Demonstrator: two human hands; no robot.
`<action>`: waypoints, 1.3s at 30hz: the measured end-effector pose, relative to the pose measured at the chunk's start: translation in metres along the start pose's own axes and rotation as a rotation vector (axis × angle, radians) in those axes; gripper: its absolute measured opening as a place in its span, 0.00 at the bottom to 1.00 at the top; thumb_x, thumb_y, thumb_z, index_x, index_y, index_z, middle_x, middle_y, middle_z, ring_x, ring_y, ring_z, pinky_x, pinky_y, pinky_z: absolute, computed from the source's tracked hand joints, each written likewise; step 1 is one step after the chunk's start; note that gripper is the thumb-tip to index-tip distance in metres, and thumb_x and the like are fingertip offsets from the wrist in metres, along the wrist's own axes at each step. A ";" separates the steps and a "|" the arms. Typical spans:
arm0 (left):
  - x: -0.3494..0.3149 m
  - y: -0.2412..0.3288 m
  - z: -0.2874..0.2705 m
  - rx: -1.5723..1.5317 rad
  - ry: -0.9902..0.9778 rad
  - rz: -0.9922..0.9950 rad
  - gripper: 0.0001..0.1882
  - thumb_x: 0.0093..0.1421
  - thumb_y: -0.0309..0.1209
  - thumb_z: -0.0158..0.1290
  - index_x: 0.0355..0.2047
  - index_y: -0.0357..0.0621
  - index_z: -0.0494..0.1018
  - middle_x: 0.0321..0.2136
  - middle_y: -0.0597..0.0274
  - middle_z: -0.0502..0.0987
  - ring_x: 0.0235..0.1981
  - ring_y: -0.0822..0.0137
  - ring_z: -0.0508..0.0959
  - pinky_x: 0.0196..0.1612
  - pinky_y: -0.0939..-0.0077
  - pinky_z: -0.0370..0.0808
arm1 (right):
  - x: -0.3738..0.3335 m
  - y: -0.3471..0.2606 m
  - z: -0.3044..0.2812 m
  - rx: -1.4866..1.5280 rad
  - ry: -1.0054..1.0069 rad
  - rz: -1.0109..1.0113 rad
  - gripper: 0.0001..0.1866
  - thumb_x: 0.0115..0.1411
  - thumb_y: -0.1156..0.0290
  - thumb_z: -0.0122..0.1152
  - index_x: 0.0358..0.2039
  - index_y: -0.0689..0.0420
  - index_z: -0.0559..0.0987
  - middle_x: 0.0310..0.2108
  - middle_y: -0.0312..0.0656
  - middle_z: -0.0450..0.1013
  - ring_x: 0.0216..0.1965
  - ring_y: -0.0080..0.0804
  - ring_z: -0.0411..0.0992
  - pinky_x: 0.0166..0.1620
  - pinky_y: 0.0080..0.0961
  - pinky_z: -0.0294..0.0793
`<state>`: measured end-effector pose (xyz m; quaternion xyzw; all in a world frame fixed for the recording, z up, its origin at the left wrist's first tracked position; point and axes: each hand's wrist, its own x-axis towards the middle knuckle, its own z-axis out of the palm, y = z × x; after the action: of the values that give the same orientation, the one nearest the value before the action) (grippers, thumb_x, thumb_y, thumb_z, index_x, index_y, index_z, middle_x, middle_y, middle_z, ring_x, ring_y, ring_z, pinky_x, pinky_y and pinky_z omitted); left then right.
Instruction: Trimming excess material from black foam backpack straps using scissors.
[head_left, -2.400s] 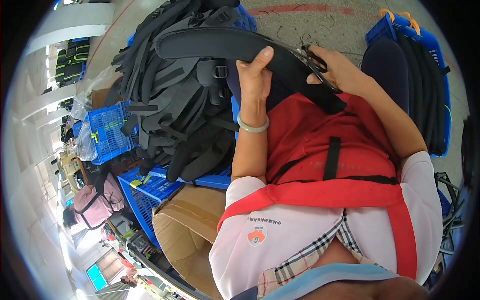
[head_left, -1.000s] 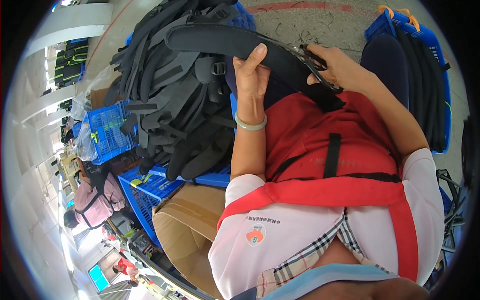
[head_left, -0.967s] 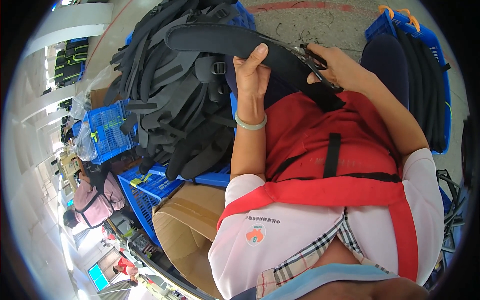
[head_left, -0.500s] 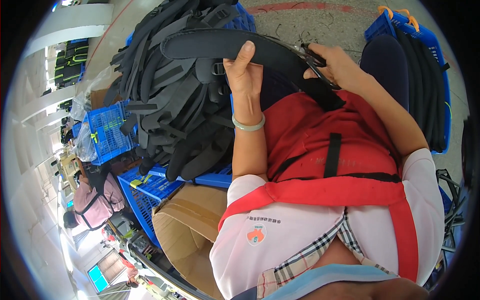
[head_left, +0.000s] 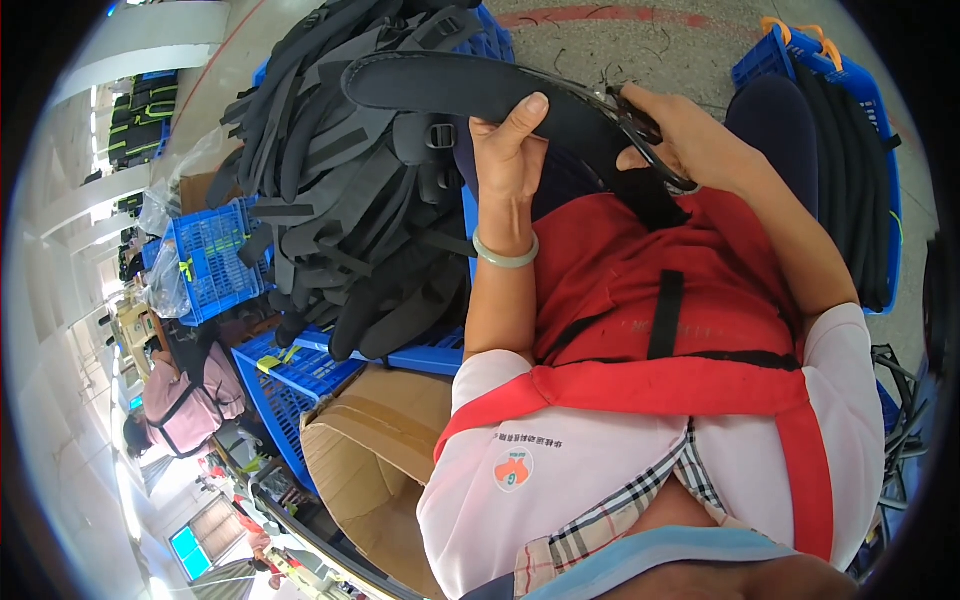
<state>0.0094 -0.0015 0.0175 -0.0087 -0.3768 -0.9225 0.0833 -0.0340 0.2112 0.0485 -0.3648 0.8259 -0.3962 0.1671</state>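
A long, padded black shoulder strap stretches across my lap, its rounded end pointing left. My left hand pinches the strap near its middle, thumb on top. At the strap's right part, my right hand is closed around black-handled scissors. The blades lie along the strap's far edge, pointing left; whether they touch it I cannot tell. The strap's right end rests against my red apron.
A large heap of similar black straps lies over blue crates on the left. An open cardboard box stands at my left side. On the right is a blue crate of long black padded pieces. Another person sits farther left.
The strap and my left hand have shifted slightly right. The scissors have turned in my right hand, and more of their handle and blades show along the strap's edge.
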 end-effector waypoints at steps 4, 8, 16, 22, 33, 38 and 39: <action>-0.002 0.000 0.003 -0.022 0.015 -0.012 0.10 0.53 0.15 0.57 0.35 0.41 0.76 0.31 0.62 0.79 0.32 0.68 0.79 0.40 0.72 0.77 | 0.002 -0.004 -0.005 0.129 -0.131 0.270 0.28 0.49 0.61 0.70 0.43 0.63 0.67 0.25 0.53 0.68 0.27 0.52 0.67 0.32 0.37 0.66; -0.002 -0.001 0.010 -0.030 -0.002 -0.031 0.10 0.54 0.16 0.57 0.35 0.41 0.76 0.31 0.62 0.79 0.33 0.68 0.79 0.40 0.72 0.77 | -0.006 0.010 0.011 0.032 0.205 -0.134 0.26 0.47 0.69 0.71 0.41 0.63 0.66 0.20 0.47 0.61 0.22 0.33 0.62 0.27 0.29 0.62; -0.003 -0.001 0.007 -0.027 -0.023 -0.021 0.10 0.54 0.15 0.56 0.35 0.40 0.75 0.31 0.62 0.79 0.33 0.68 0.79 0.40 0.73 0.77 | 0.000 -0.008 -0.007 0.134 -0.048 0.171 0.25 0.50 0.64 0.70 0.41 0.62 0.68 0.19 0.47 0.64 0.21 0.37 0.61 0.26 0.31 0.62; -0.003 -0.001 0.006 -0.037 -0.017 -0.019 0.10 0.54 0.15 0.56 0.36 0.40 0.76 0.31 0.62 0.79 0.33 0.68 0.79 0.40 0.72 0.77 | 0.000 -0.004 -0.005 0.110 -0.016 0.156 0.25 0.47 0.69 0.71 0.40 0.62 0.66 0.21 0.47 0.64 0.23 0.35 0.61 0.29 0.30 0.63; -0.005 0.000 0.006 -0.025 -0.018 -0.040 0.09 0.54 0.17 0.57 0.35 0.40 0.76 0.32 0.61 0.79 0.33 0.67 0.79 0.41 0.71 0.77 | 0.000 -0.010 -0.003 0.056 0.013 0.080 0.28 0.49 0.58 0.71 0.41 0.63 0.68 0.20 0.53 0.68 0.23 0.55 0.65 0.29 0.38 0.66; -0.005 -0.001 0.006 -0.029 -0.013 -0.028 0.09 0.54 0.16 0.57 0.35 0.41 0.76 0.32 0.62 0.79 0.33 0.67 0.79 0.41 0.71 0.77 | -0.001 -0.009 -0.006 0.103 -0.042 0.170 0.28 0.49 0.59 0.71 0.42 0.63 0.68 0.21 0.54 0.68 0.25 0.56 0.66 0.30 0.38 0.65; -0.005 -0.001 0.006 -0.029 -0.014 -0.029 0.09 0.54 0.16 0.57 0.35 0.41 0.76 0.32 0.62 0.79 0.33 0.67 0.79 0.41 0.71 0.77 | -0.002 -0.006 -0.003 0.103 -0.041 0.171 0.28 0.49 0.59 0.71 0.42 0.63 0.68 0.21 0.54 0.68 0.25 0.56 0.66 0.30 0.38 0.65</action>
<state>0.0140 0.0045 0.0208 -0.0107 -0.3639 -0.9290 0.0671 -0.0318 0.2117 0.0556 -0.2919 0.8290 -0.4148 0.2356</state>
